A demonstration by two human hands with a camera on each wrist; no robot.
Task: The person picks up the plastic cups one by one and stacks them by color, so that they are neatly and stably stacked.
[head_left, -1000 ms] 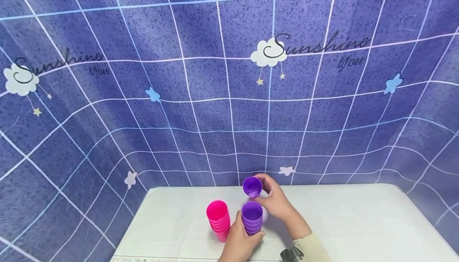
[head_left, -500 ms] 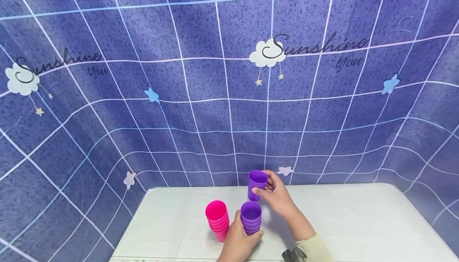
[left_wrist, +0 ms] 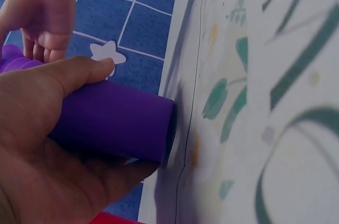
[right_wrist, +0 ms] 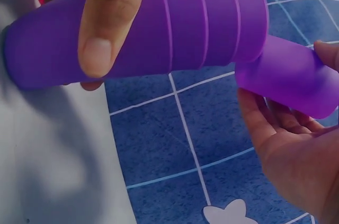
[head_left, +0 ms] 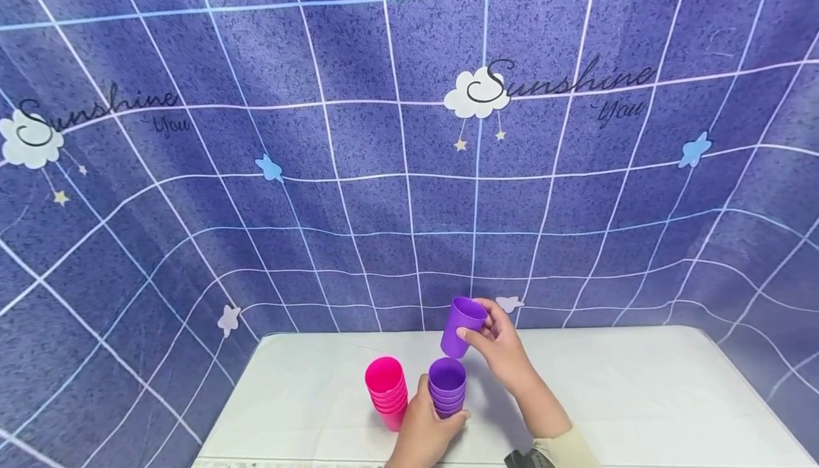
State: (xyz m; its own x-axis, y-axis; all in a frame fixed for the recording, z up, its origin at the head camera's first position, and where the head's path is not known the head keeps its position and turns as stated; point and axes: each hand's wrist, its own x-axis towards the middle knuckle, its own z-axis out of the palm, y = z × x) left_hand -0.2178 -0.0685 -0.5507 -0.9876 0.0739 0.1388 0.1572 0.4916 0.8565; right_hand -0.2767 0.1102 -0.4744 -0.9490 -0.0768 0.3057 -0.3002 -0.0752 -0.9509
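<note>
My left hand (head_left: 425,425) grips a stack of several nested purple cups (head_left: 448,383) near the table's front. In the right wrist view the stack's ridged rims (right_wrist: 212,17) show, with the left thumb (right_wrist: 108,28) across its side and its base on the table. Just behind and above that stack, my right hand (head_left: 502,340) holds a single purple cup (head_left: 462,329), tilted with its mouth up and to the right, thumb on the near side. A stack of pink cups (head_left: 387,390) stands left of my left hand.
The white-covered table (head_left: 307,383) reaches back to a purple-blue curtain (head_left: 358,240) with a grid pattern. In the left wrist view the table covering (left_wrist: 228,102) has a green leaf print. A watch (head_left: 527,459) is on my right wrist.
My right hand has lifted the single cup upward and slightly right, and its tilt has changed so its side now shows. My left hand and both stacks have stayed in place.
</note>
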